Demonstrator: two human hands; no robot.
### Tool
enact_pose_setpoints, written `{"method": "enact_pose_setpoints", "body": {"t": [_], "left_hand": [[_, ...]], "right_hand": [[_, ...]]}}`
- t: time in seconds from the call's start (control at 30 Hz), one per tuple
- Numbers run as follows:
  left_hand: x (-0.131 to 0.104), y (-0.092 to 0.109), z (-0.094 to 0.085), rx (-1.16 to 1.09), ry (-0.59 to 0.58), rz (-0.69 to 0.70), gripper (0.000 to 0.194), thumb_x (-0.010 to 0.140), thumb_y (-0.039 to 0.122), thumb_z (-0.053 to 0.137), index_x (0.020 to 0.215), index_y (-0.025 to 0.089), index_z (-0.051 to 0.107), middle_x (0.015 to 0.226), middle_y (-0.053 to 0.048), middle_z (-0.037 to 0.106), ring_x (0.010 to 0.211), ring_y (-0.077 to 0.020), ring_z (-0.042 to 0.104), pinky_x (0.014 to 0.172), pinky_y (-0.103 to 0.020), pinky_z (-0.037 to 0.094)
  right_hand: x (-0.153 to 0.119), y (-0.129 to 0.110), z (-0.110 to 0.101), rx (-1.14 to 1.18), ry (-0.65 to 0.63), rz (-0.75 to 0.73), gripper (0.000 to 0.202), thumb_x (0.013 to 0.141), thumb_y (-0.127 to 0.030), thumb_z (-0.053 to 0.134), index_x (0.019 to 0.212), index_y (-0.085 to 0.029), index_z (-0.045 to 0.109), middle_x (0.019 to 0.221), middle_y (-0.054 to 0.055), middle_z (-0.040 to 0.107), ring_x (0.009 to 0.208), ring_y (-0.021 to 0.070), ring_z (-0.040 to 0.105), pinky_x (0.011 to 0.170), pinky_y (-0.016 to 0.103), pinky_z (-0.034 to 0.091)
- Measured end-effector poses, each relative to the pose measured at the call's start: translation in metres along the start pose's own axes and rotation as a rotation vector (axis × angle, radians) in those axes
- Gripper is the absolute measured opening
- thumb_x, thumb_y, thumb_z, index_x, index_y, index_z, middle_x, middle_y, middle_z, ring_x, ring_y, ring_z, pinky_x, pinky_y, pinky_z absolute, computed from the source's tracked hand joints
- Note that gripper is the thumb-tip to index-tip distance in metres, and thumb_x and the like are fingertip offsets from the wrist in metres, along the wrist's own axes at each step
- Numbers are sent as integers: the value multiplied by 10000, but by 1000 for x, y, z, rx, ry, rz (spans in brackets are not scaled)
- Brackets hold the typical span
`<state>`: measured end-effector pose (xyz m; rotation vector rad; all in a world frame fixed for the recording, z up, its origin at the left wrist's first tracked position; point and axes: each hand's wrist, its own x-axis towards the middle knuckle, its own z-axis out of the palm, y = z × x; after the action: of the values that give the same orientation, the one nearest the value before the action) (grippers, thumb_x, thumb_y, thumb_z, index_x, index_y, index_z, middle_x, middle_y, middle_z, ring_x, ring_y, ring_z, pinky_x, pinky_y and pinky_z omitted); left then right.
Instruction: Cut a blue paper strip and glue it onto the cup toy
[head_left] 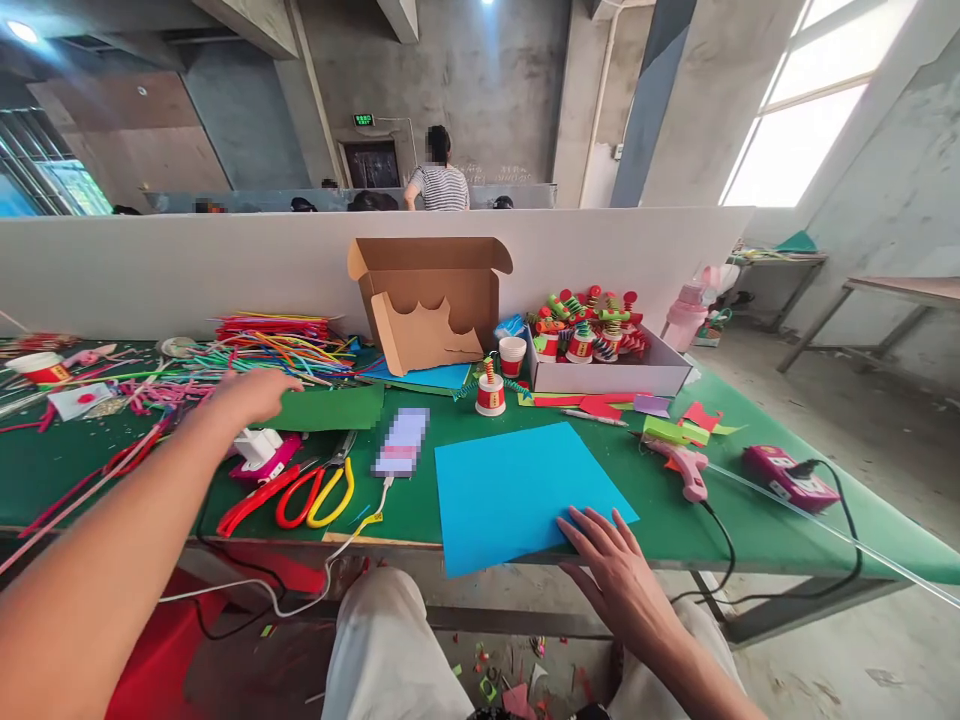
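Observation:
A sheet of blue paper (517, 490) lies at the table's front edge, its lower left corner jutting over. My right hand (611, 560) rests on its lower right edge, fingers stretched and spread. Out to the left, my left hand (255, 398) is at the left end of a green paper strip (334, 408); its fingers curl down and seem to pinch the strip, though the fingertips are partly hidden. Behind the blue sheet stands a red and white paper cup figure (491, 393) with coiled pipe cleaner arms.
Pipe cleaners (277, 335) cover the back left. Scissors (330, 495), pliers (259, 505) and a phone (401, 442) with a cable lie left of the blue sheet. A glue gun (686, 470) and power socket (791, 480) are right. An open cardboard box (431, 290) and box of figures (611, 375) stand behind.

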<state>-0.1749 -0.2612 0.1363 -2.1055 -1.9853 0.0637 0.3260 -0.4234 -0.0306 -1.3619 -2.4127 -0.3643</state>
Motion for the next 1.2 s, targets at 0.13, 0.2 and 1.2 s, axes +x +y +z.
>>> {"method": "enact_pose_setpoints", "body": {"t": [0.13, 0.2, 1.2], "left_hand": [[-9, 44, 34, 76, -111, 56, 344, 679, 71, 639, 976, 234, 700, 1047, -64, 747, 1024, -272, 605, 886, -376, 406], [-16, 61, 49, 91, -112, 74, 318, 699, 70, 613, 966, 223, 693, 1004, -107, 749, 1027, -296, 616, 873, -392, 407], [-151, 230, 80, -486, 160, 665, 608, 860, -3, 326, 1339, 278, 575, 1353, -38, 625, 1282, -207, 552, 1020, -402, 500]], "right_hand": [[-1, 0, 3, 15, 3, 20, 442, 1003, -439, 400, 1368, -238, 545, 1342, 103, 626, 1224, 289, 581, 1068, 538, 394], [-1, 0, 3, 31, 5, 39, 451, 1000, -438, 404, 1391, -247, 524, 1352, 107, 617, 1233, 281, 574, 1083, 529, 381], [18, -18, -44, 144, -34, 41, 615, 868, -429, 660, 1415, -202, 492, 1403, 146, 564, 1325, 330, 484, 1115, 625, 343]]}}
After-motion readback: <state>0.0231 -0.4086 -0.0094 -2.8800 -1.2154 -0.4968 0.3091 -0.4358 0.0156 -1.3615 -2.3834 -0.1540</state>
